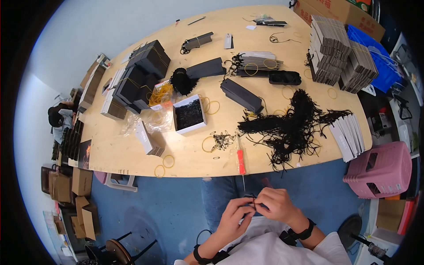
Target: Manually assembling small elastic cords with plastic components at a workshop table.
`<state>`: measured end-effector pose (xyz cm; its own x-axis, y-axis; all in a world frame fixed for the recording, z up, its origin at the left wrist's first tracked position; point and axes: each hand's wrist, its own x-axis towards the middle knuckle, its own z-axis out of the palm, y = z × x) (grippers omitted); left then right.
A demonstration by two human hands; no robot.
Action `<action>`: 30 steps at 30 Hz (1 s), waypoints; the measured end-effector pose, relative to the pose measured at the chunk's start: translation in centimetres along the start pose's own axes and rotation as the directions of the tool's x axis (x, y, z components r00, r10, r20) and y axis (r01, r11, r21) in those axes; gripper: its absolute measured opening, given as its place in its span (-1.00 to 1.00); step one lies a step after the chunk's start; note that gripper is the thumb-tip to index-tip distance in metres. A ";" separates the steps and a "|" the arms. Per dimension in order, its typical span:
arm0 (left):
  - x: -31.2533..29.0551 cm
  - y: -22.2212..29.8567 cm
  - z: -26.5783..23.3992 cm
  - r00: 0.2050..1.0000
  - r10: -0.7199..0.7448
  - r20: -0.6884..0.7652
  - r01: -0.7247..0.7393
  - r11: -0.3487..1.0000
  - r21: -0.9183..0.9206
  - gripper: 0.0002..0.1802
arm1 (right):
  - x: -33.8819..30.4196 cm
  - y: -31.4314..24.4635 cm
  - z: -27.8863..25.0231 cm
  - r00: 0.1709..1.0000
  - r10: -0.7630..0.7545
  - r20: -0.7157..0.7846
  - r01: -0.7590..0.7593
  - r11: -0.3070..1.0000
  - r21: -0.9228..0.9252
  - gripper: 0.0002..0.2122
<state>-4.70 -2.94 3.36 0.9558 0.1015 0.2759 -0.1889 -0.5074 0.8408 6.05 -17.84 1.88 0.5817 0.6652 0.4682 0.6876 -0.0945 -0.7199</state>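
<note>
Both my hands are close together over my lap, just off the table's near edge. My left hand [235, 216] pinches a thin black cord [252, 196] with its fingertips. Opposite it, my right hand [276, 204] has thumb and finger closed on the same cord; its finer details are too small to make out. Beyond the hands, a red-handled tool with a thin shaft [240, 161] lies across the table edge. Small metal clips [224, 140] are heaped beside it. A large tangle of black cords [293, 126] spreads to the right.
On the wooden table [190, 157] stand a white box of small black pieces [189, 115], stacks of dark card [134, 84], fanned white tags [347, 136] and grey card bundles [329, 48]. A pink stool [380, 170] stands at right. Another person [62, 119] sits far left.
</note>
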 end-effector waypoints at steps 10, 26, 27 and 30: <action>2.8 0.9 -1.6 0.964 -0.165 0.210 0.226 0.922 -0.314 -0.67 | -0.8 0.3 -0.1 0.910 0.336 0.242 -0.410 0.660 0.630 -0.69; 8.0 -2.5 -5.0 0.710 -0.437 -0.552 0.069 0.823 -0.563 -0.93 | -3.9 1.4 -1.5 0.547 0.281 0.789 -0.837 0.220 0.501 -0.65; 8.2 -2.7 -5.1 0.711 -0.424 -0.561 0.062 0.832 -0.551 -0.92 | -3.8 0.8 -2.2 0.686 0.372 0.625 -0.717 0.493 0.494 -0.63; 9.0 -3.3 -5.1 0.726 -0.427 -0.540 0.079 0.831 -0.551 -0.91 | -3.4 0.1 -4.2 0.850 0.429 0.307 -0.519 0.783 0.342 -0.58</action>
<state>3.39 4.02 5.44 0.6526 0.7520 0.0928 -0.2056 0.0579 0.9769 5.90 -23.19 2.37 0.6558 0.7518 -0.0685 0.0877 -0.1660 -0.9822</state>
